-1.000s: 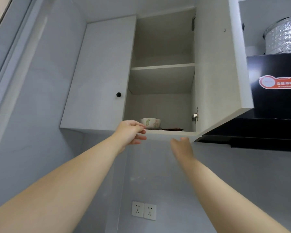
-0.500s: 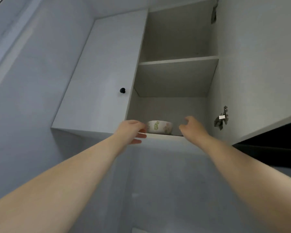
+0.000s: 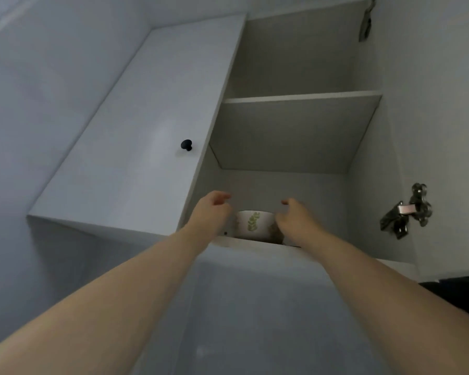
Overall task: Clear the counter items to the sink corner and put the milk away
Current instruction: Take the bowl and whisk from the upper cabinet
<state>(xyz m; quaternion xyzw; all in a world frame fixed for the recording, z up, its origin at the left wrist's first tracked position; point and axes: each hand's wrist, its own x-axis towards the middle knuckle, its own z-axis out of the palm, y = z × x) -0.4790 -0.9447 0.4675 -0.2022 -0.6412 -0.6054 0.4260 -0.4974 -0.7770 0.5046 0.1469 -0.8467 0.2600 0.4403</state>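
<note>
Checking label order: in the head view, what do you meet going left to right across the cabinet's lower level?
black knob → left hand → bowl → right hand → metal hinge

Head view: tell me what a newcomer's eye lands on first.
The left hand and right hand reach up into an open wall cabinet, flanking a white bowl with green leaves on its bottom shelf. A black knob marks the closed door at left; a metal hinge sits on the open door at right.
</note>
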